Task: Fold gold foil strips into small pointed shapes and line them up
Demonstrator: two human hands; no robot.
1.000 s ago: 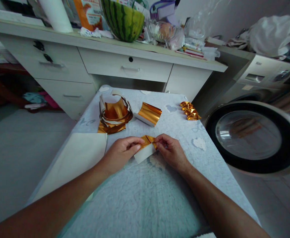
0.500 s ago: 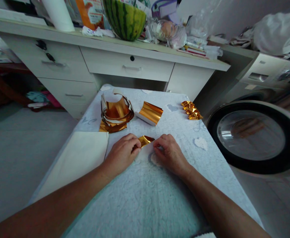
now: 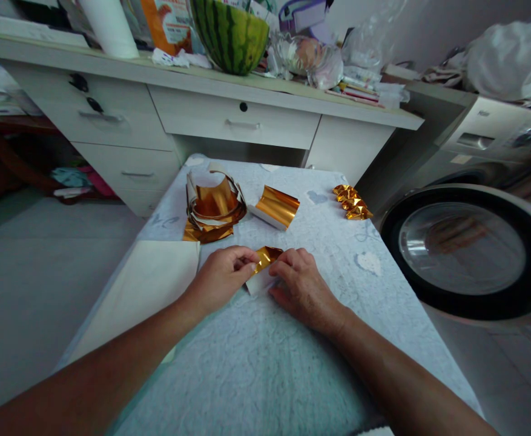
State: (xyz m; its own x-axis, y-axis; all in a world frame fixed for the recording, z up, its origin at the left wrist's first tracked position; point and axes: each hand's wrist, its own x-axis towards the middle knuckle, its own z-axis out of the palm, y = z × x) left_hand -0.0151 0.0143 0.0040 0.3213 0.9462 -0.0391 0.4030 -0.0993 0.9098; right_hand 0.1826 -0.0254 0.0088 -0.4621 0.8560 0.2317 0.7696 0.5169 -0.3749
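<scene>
A small gold foil paper [image 3: 265, 259], white on its reverse, lies between my hands on the cloth-covered table. My left hand [image 3: 220, 275] pinches its left edge between thumb and fingers. At the right side, the curled fingers of my right hand [image 3: 304, 287] grip the paper, partly covering its white side. Just beyond my hands is a curled gold sheet [image 3: 277, 207]. To its left stands a pile of curled gold papers [image 3: 215, 203]. Several folded gold pieces [image 3: 352, 203] sit in a row at the table's far right corner.
A large cream sheet [image 3: 156, 278] covers the table's left side. Past the far edge is a white cabinet [image 3: 192, 115], with a cut watermelon [image 3: 233, 36] and clutter on top. An open round washing-machine door [image 3: 465, 248] stands close on the right.
My right hand has shifted slightly left and its fingers have moved over the paper. The gold paper has opened up, with more of its white side showing below.
</scene>
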